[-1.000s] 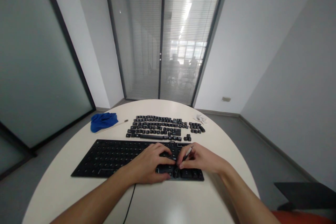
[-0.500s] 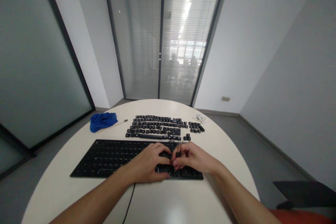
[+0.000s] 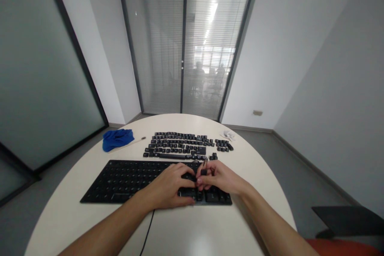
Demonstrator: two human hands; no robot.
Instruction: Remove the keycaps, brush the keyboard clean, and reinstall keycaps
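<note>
A black keyboard (image 3: 126, 180) lies across the front of the table; many key positions on its left and middle look stripped of caps, while caps remain at the lower right. My left hand (image 3: 171, 182) rests on its right half, fingers spread. Close beside it, my right hand (image 3: 220, 176) is closed around a small keycap puller (image 3: 204, 170), a dark piece with thin metal wires pointing up. Its lower end is hidden by my fingers, just above the keys. Beyond the keyboard, loose black keycaps (image 3: 177, 144) lie in rows, including a long spacebar (image 3: 171, 156).
A blue cloth (image 3: 117, 139) and a thin brush (image 3: 129, 144) lie at the table's left back. White crumpled material (image 3: 228, 135) is at the right back. A black cable (image 3: 147, 232) runs toward me over the round table (image 3: 180, 232). A dark chair part (image 3: 348, 221) stands at right.
My right hand has risen slightly with the keycap puller, uncovering more of the keys at the keyboard's lower right. My left hand stays in place.
</note>
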